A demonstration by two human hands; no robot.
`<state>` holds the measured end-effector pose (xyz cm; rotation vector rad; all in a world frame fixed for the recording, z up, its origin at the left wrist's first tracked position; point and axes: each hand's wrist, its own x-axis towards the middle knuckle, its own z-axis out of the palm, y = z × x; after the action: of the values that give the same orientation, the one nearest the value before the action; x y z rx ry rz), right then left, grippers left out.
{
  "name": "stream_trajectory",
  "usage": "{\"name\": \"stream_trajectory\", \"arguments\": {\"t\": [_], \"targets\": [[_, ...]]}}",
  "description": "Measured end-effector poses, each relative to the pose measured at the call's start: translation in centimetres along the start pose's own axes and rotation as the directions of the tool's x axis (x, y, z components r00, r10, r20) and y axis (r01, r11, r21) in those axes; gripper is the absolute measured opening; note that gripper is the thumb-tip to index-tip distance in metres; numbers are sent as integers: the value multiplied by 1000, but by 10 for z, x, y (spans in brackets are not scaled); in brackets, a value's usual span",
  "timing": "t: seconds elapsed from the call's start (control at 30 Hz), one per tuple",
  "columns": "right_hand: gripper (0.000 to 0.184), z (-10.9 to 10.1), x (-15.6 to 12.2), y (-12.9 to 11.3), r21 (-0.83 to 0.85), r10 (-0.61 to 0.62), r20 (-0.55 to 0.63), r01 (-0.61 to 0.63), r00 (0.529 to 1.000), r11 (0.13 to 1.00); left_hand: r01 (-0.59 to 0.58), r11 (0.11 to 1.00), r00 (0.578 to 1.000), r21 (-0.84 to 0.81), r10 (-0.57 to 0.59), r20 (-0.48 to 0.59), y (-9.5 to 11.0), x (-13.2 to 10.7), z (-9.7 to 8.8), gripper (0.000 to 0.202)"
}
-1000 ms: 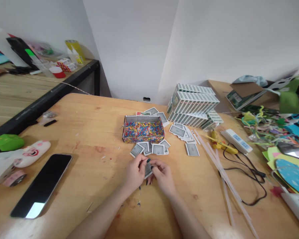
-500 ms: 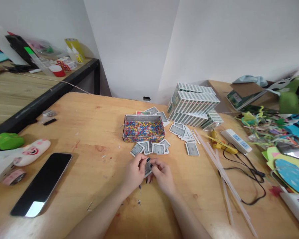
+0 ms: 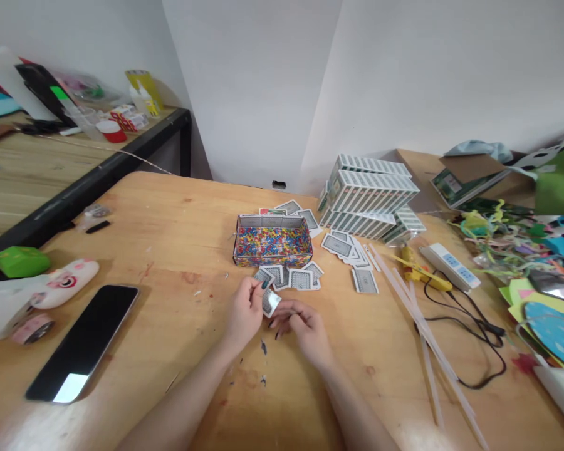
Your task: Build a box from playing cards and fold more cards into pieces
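A playing card [image 3: 271, 303] with a patterned grey back is pinched between the thumb and fingers of my left hand [image 3: 247, 311]. My right hand [image 3: 305, 327] is just right of the card, its fingers loosely bent and apart; no object shows in them. Beyond my hands stands an open box [image 3: 273, 257] covered in playing cards, with a colourful patterned lining. Several loose cards [image 3: 301, 279] lie face down against its near side. Dark scraps [image 3: 263, 347] lie on the wooden table below my hands.
Striped card boxes [image 3: 373, 193] are stacked at the back right, with spread cards [image 3: 345, 247] before them. Farther right are translucent sticks [image 3: 418, 326], a yellow glue gun [image 3: 423, 273] and a power strip [image 3: 451, 265]. A phone [image 3: 84, 341] lies at left.
My right hand has come away from the card, its fingers loosening. My left hand has shifted slightly left and up with the card, which now shows more of its surface.
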<state>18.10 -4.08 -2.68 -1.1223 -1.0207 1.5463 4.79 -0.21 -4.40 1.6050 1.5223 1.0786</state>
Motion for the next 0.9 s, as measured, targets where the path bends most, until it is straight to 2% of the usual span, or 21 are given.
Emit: {"name": "stream_trajectory", "arguments": {"t": [0.17, 0.23, 0.33, 0.5, 0.6, 0.67, 0.77, 0.83, 0.9], "targets": [[18, 0, 3, 2, 2, 61, -142, -62, 988, 998, -45, 999, 994, -29, 48, 98, 6, -7, -1, 15], [18, -1, 5, 2, -32, 50, -155, -55, 987, 998, -32, 998, 992, -48, 38, 118, 7, -9, 0, 17], [15, -3, 5, 1, -71, 28, -137, -38, 990, 997, 27, 990, 991, -138, -8, 133, 7, -8, 2, 20], [13, -4, 5, 2, -42, 13, -165, -20, 986, 999, 175, 940, 983, -293, -148, 112, 5, -1, 0, 23], [18, -8, 5, 4, -194, -67, -215, 25, 974, 981, 211, 935, 977, -284, -196, 79, 3, 3, -4, 23], [20, -15, 5, 5, -442, -226, -254, 96, 940, 892, 203, 938, 979, -281, -197, 50, 0, 5, -7, 22], [24, -28, 7, 5, -786, -498, -165, 192, 851, 588, 126, 966, 991, -224, -135, -23, -4, 7, -8, 25], [31, -35, 10, 4, -890, -562, -92, 185, 822, 416, 67, 987, 995, -145, -76, -61, -6, 9, -7, 30], [40, -39, 13, 6, -937, -553, -70, 136, 830, 323, 23, 998, 995, -55, -28, -97, -6, 10, -8, 35]]}}
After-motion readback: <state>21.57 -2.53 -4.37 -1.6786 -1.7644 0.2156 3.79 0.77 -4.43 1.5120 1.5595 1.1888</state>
